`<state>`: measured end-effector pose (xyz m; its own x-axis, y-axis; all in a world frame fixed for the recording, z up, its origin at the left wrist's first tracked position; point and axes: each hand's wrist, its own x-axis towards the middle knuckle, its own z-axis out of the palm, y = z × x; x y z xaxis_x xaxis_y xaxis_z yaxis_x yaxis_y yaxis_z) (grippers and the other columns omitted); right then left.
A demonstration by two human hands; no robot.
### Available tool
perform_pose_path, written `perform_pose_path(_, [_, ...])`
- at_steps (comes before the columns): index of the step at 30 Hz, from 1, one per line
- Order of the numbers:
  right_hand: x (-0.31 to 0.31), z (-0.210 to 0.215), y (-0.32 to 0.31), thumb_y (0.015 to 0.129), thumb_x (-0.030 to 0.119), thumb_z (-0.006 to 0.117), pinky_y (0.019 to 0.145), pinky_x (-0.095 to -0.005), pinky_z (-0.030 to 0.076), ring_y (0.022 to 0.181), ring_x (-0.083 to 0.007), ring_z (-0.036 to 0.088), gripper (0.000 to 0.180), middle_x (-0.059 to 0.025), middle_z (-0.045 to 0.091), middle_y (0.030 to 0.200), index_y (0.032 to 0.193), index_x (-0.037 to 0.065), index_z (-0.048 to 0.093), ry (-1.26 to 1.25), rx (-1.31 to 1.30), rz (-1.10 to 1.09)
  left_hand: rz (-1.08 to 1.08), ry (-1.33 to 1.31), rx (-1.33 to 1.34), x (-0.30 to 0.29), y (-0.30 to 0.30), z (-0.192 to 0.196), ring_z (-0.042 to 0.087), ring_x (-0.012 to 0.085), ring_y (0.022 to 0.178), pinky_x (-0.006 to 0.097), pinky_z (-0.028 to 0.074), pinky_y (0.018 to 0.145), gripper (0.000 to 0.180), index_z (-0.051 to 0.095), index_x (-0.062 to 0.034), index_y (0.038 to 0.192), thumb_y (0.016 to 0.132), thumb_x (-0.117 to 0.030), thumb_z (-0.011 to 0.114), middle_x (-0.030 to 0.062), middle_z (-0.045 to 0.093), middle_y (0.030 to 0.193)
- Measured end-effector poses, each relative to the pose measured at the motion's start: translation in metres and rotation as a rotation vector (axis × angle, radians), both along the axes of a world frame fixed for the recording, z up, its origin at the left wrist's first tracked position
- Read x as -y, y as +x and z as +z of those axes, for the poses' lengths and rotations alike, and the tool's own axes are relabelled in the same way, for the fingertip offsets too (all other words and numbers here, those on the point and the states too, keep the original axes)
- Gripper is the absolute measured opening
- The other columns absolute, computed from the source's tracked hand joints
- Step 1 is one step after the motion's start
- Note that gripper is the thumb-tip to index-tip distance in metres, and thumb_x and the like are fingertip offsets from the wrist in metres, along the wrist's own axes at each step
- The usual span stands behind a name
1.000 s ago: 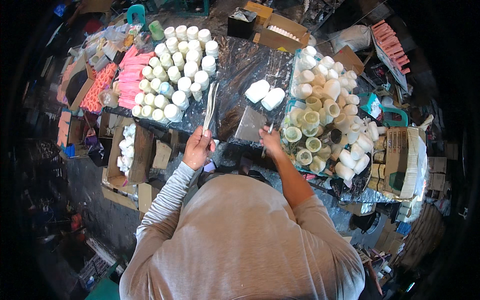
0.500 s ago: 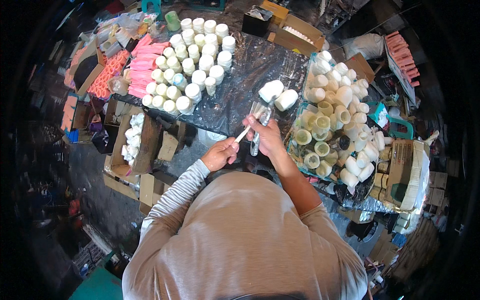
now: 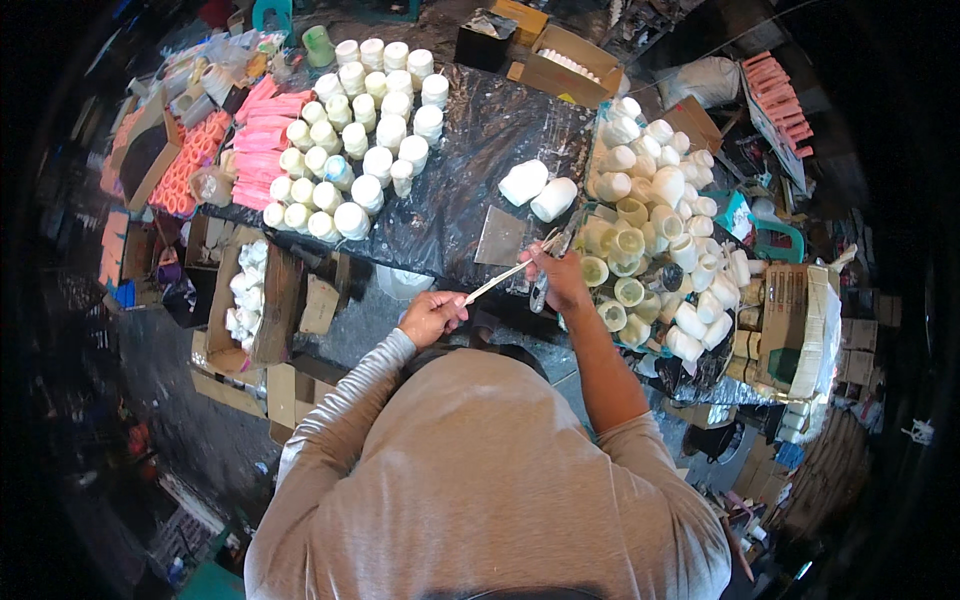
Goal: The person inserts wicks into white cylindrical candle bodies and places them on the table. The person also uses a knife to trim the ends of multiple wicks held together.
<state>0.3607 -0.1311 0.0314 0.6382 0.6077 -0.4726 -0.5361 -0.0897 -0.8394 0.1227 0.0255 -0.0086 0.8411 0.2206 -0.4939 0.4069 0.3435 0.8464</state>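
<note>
My left hand (image 3: 432, 318) is closed on the near end of a thin, pale stick-like piece (image 3: 497, 284) in front of the table's edge. The far end of that piece runs into my right hand (image 3: 560, 277), whose fingers are wrapped round it. A silvery tool (image 3: 539, 296) also sits in the right hand; its kind is unclear. Pale thin ends (image 3: 552, 240) stick out beyond those fingers. A flat, greyish square plate (image 3: 502, 237) lies on the black-covered table (image 3: 500, 120). Just behind it are two white rounded cylinders (image 3: 523, 182).
Rows of white, spool-like pieces (image 3: 377, 162) stand at the table's left, beside stacked pink pieces (image 3: 262, 150). White and translucent cups (image 3: 629, 291) crowd the right side. A cardboard box of white pieces (image 3: 250, 300) is below left; another cardboard box (image 3: 800, 335) is at right.
My hands have moved apart, with the pale piece now stretched between them. The right hand has shifted right and nearer, and the square plate shows on the table. The whole view has shifted slightly.
</note>
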Motion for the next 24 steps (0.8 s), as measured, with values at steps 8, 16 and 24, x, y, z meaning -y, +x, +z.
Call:
perform_pose_path(8, [0.000,-0.035,0.074,0.094,0.007,0.073,0.070,-0.0351,0.063,0.078,-0.0200,0.072,0.012,-0.0109,0.072,0.092,0.102,0.000,0.065,-0.240,0.070,0.097,0.055,0.094,-0.078,0.001,0.066,-0.052,0.057,0.0084,0.063,0.027,0.044,0.054,0.019,0.076,-0.0019,0.101,0.099,-0.019,0.069,0.0020,0.070,0.078])
perform_pose_path(16, [-0.066,-0.077,0.212,0.092,0.002,0.073,0.072,-0.0375,0.065,0.081,-0.0237,0.074,0.014,-0.0142,0.072,0.094,0.103,0.000,0.064,-0.209,-0.075,0.234,0.126,0.242,-0.177,-0.018,0.165,-0.083,0.056,0.0101,0.062,0.029,0.044,0.057,0.025,0.075,0.0006,0.092,0.097,-0.024,0.069,0.0017,0.068,0.074])
perform_pose_path(24, [-0.111,-0.122,0.280,0.096,0.002,0.067,0.070,-0.0352,0.064,0.081,-0.0205,0.071,0.010,-0.0078,0.068,0.096,0.104,0.006,0.062,-0.329,-0.150,0.340,0.065,0.516,-0.280,-0.042,0.223,-0.135,0.058,0.0126,0.059,0.031,0.044,0.056,0.025,0.076,-0.0006,0.093,0.094,-0.025,0.069,0.0038,0.068,0.071])
